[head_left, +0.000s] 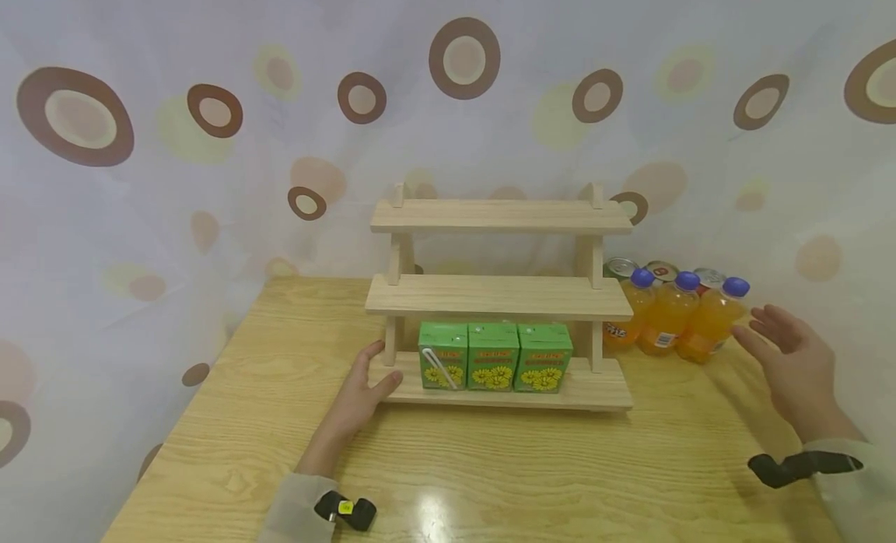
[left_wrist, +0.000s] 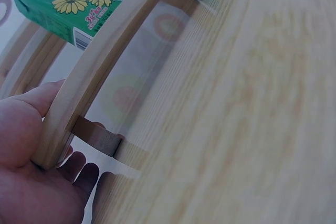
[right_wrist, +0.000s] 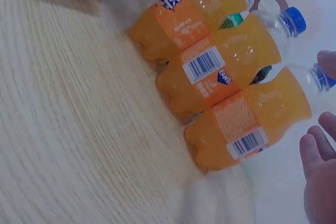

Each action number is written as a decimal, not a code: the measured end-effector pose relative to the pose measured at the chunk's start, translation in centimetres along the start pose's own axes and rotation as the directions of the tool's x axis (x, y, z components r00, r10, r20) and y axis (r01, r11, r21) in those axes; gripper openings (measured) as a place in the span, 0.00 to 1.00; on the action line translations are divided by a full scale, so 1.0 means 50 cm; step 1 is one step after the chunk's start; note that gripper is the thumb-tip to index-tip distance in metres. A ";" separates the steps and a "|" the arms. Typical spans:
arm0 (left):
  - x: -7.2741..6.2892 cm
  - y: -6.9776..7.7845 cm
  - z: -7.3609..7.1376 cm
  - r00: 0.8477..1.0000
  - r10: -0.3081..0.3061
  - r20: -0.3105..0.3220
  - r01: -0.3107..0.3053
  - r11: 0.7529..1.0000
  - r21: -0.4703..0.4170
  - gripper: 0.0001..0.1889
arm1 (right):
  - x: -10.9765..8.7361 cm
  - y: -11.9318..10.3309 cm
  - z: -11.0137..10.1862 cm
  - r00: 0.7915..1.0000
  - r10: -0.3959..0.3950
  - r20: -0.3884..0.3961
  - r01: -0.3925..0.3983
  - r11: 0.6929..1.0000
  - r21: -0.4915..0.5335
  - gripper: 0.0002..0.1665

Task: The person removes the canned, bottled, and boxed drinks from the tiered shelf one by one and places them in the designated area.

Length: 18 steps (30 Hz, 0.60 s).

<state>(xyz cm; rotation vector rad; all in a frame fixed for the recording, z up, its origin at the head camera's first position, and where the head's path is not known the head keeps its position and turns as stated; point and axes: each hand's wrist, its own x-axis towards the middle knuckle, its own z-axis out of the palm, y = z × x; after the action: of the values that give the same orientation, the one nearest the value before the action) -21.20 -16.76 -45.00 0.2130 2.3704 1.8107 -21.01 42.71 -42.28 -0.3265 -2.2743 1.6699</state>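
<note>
3-tier wooden rack (head_left: 497, 294) is set mid-table, on the wood-grain table (head_left: 490, 457). L end of its btm board is gripped by the L hand (head_left: 365, 383), thumb laid over the top, other fingers curled below the board's edge in the L wrist view. On the btm tier, 3 green chrysanthemum drink cartons (head_left: 493, 356) are lined up side by side, approx. centred; a wrapped straw (head_left: 439, 368) is carried on the front of the leftmost.

R hand (head_left: 798, 356) is held well apart from the L, fingers loosely extended w/ nothing gripped, just beside the rightmost of 3 Fanta orange bottles (head_left: 668, 317) w/ blue caps; whether that btl is touched can't be told. Btls are stood in a row R of the rack, w/ 3 drink cans (head_left: 661, 270) partly hidden behind. A circle-patterned backdrop (head_left: 504, 146) is hung behind the table.
</note>
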 end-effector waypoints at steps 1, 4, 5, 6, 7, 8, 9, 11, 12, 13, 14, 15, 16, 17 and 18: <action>0.000 0.000 0.000 1.000 0.001 0.002 -0.001 1.000 0.000 0.37 | -0.003 -0.002 0.000 1.000 -0.005 -0.006 0.006 0.998 0.057 0.45; -0.001 0.000 0.000 1.000 0.006 0.007 -0.006 1.000 -0.003 0.37 | -0.009 -0.008 0.000 1.000 -0.027 -0.014 0.028 0.992 0.126 0.43; -0.001 0.001 0.000 1.000 0.007 0.007 -0.007 1.000 -0.003 0.37 | -0.011 -0.011 0.001 0.999 -0.033 -0.016 0.034 0.995 0.098 0.42; -0.001 0.000 0.000 1.000 0.009 0.007 -0.009 1.000 -0.005 0.37 | -0.014 -0.012 0.001 0.999 -0.034 -0.016 0.034 0.998 0.056 0.42; -0.001 0.000 0.000 1.000 0.010 0.007 -0.010 1.000 -0.006 0.37 | -0.017 -0.014 0.001 0.999 -0.034 -0.016 0.034 0.999 -0.001 0.41; -0.001 0.000 0.000 1.000 0.011 0.007 -0.011 1.000 -0.006 0.37 | -0.019 -0.017 0.002 0.999 -0.035 -0.016 0.034 0.998 -0.050 0.41; -0.001 0.001 0.000 1.000 0.010 0.006 -0.010 1.000 -0.005 0.37 | -0.023 -0.019 0.002 0.999 -0.037 -0.016 0.036 0.995 -0.092 0.40; -0.001 0.001 0.000 1.000 0.007 0.004 -0.007 1.000 -0.003 0.37 | -0.029 -0.023 0.005 0.999 -0.045 -0.007 0.044 0.995 -0.088 0.40; -0.001 0.001 0.000 1.000 0.006 0.005 -0.006 1.000 -0.002 0.37 | -0.032 -0.025 0.006 0.999 -0.051 0.001 0.051 0.998 -0.037 0.40; -0.001 0.001 0.000 1.000 0.004 0.004 -0.004 1.000 0.000 0.37 | -0.035 -0.027 0.008 0.998 -0.061 0.005 0.061 0.998 -0.006 0.40; -0.001 0.001 0.000 1.000 0.003 0.003 -0.003 1.000 0.003 0.37 | -0.038 -0.029 0.010 0.998 -0.069 0.013 0.068 0.997 0.042 0.40; -0.001 0.002 0.000 1.000 0.001 0.003 -0.001 1.000 0.004 0.37 | -0.042 -0.032 0.011 0.997 -0.079 0.021 0.078 0.995 0.068 0.40; -0.001 0.002 0.000 1.000 0.000 0.002 0.000 1.000 0.005 0.37 | -0.045 -0.034 0.013 0.996 -0.084 0.029 0.081 0.992 0.095 0.39; -0.001 0.002 0.000 1.000 0.000 0.002 0.000 1.000 0.007 0.37 | -0.048 -0.037 0.016 0.996 -0.085 0.036 0.081 0.991 0.105 0.39; -0.001 0.002 0.000 1.000 0.000 0.003 0.000 1.000 0.007 0.37 | -0.051 -0.040 0.019 0.995 -0.087 0.040 0.084 0.993 0.078 0.39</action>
<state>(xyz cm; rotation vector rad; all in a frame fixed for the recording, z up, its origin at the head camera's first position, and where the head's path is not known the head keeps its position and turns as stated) -21.17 -16.75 -44.89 0.2164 2.3753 1.8006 -19.00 40.39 -40.89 -0.1750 -2.2149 1.7304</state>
